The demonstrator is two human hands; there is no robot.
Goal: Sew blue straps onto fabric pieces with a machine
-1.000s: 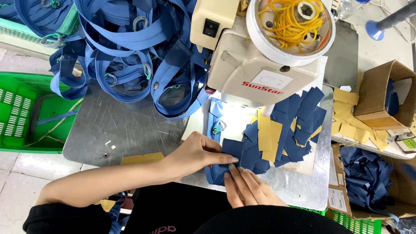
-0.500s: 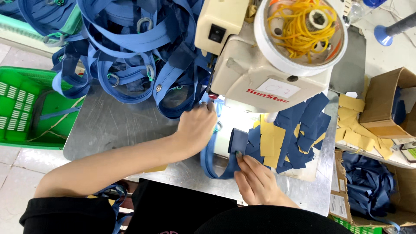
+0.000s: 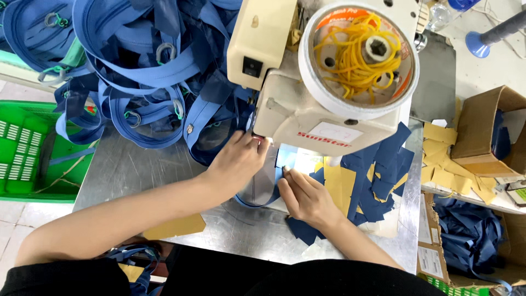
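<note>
Feeding blue strap (image 3: 257, 189) under the sewing machine (image 3: 329, 104) head: left hand (image 3: 238, 161) presses it flat, fingers spread; right hand (image 3: 307, 197) pinches a patch (image 3: 290, 164) onto it, narrow grip. Next probably calls for aligned edges at the needle. Since earlier, left hand moved up from the patch pile (image 3: 378, 181).
</note>
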